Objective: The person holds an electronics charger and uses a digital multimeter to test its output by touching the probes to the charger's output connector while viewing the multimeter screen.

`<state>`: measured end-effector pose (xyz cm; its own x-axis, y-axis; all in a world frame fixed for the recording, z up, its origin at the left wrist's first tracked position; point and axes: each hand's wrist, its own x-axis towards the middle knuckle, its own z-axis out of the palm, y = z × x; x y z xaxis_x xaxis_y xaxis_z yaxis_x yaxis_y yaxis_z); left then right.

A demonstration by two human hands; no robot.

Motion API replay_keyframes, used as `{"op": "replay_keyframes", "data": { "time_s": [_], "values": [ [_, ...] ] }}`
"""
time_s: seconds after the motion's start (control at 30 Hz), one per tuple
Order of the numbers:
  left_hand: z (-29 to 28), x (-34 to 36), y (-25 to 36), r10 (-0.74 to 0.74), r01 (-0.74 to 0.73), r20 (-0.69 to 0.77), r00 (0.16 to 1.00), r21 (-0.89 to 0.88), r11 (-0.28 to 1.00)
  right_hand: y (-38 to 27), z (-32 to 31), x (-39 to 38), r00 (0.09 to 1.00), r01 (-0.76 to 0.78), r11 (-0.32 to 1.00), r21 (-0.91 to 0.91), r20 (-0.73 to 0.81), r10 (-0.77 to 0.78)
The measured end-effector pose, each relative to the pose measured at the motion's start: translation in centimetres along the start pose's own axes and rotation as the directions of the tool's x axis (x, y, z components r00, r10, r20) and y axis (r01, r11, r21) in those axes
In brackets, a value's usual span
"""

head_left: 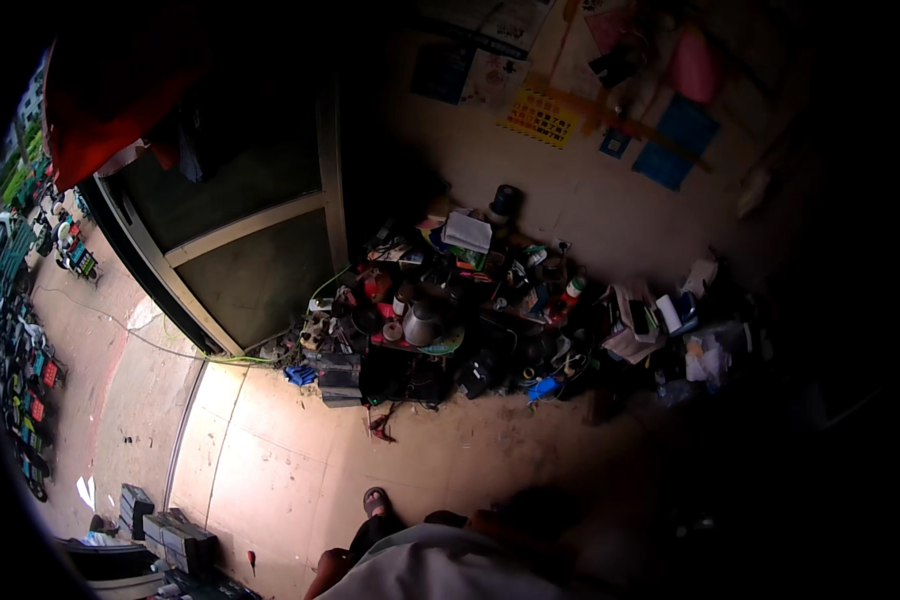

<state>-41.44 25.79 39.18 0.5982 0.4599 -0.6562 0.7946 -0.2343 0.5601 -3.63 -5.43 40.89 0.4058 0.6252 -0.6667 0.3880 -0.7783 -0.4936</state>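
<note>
Seen from above, a person's grey garment [435,567] fills the near edge, a bare limb [332,572] bent at its left, forearm or knee being hard to tell. The hands cannot be made out, so whether either grip is open or closed cannot be told. On the sunlit floor [270,450], left of the garment, lies a slim red tool [252,563], its long axis running near to far; its place relative to the grip is unclear. A sandalled foot [375,502] stands farther right, before a shadowy heap including a metal pot [422,323].
</note>
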Motion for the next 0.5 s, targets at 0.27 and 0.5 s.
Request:
{"op": "replay_keyframes", "data": {
  "time_s": [0.27,0.5],
  "values": [
    [-4.0,9.7,10.8,0.055,-0.082,0.260,0.964,0.095,0.992,4.2,-1.9,1.8,0.959,-0.096,0.991,0.090,-0.258,0.116],
    [0.3,11.7,18.3,0.341,-0.696,0.623,0.704,0.512,0.504,2.7,-17.1,1.9,0.993,-0.059,0.957,0.285,0.119,0.026]
  ]
}}
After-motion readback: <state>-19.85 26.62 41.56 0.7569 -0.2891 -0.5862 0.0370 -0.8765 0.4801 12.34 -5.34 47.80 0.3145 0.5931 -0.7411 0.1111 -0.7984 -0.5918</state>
